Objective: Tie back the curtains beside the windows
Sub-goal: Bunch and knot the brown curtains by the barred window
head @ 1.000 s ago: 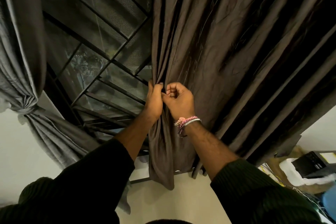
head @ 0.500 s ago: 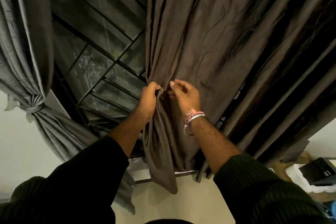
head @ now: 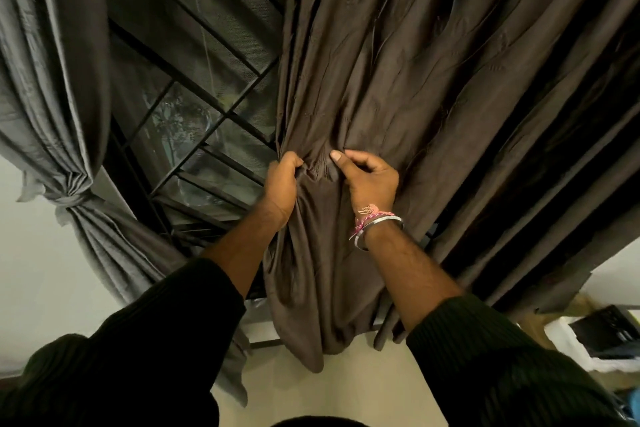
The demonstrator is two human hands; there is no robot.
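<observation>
Black metal window grille [head: 194, 55] noted behind glass, foliage dimly visible through it. Pale wall [head: 41, 274] at lower left. Dark box-like object [head: 609, 333] on white surface [head: 568, 343] at lower right, details unclear.

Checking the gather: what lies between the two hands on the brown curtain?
In the head view, a bunched ridge of the brown fabric curtain lies between the left hand and right hand.

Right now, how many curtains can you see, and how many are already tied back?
2. A grey curtain left of the window, already tied. A brown curtain on the right, untied, bunched in both hands. Others may hang outside the view.
</observation>
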